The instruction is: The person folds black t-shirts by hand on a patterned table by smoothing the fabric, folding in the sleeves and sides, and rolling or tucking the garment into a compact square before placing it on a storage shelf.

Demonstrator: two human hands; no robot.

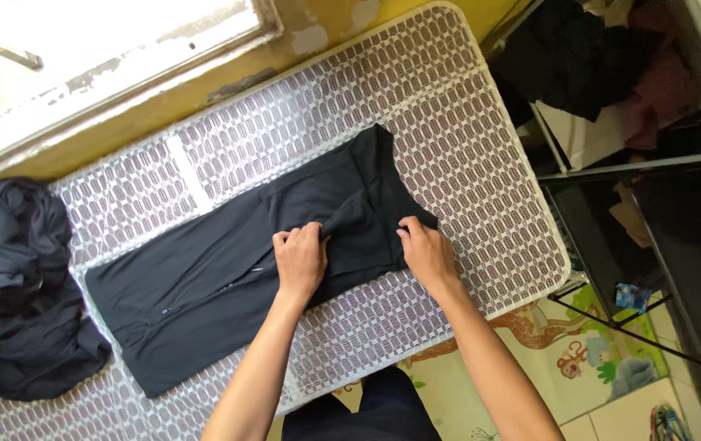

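Note:
A black garment (203,278) lies flat across a table with a patterned white mesh cover (448,131). One end of it is folded over near the middle. My left hand (301,257) pinches a fold of the black cloth at the garment's centre. My right hand (425,249) grips the cloth at the right edge of the folded part. Both hands rest on the fabric, a hand's width apart.
A heap of dark grey clothes (15,294) sits on the table's left end. A window ledge (122,73) runs along the far side. To the right stands a metal rack (611,163) with dark clothing, above a colourful floor mat (579,359).

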